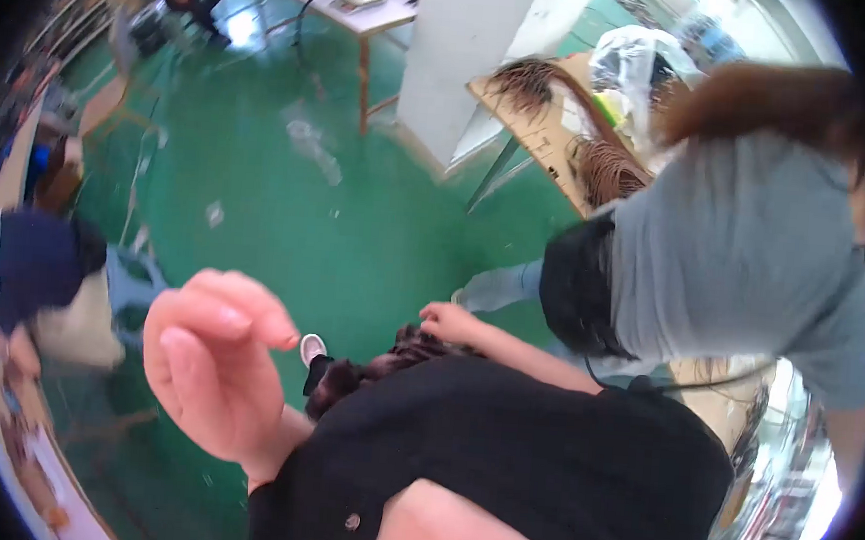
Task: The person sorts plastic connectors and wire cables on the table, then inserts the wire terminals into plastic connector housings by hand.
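Note:
My left hand (220, 366) is raised close in front of me, its fingers loosely bent and nothing visible in it. Farther from me, my right hand (452, 324) reaches out over the green floor, fingers bent together. What it holds, if anything, is too small to make out. Just below that hand lies a bundle of dark reddish-brown wavy hair (401, 360), against the black cloth of my shirt (501, 435). Whether the right hand touches this hair I cannot tell.
A person in a grey top (745, 242) stands close at my right, beside a wooden table (547, 143) with brown strands and a plastic bag (638, 59). A white pillar (457, 61) rises ahead. At left are a blue stool (136, 284) and a person in dark clothes (37, 262).

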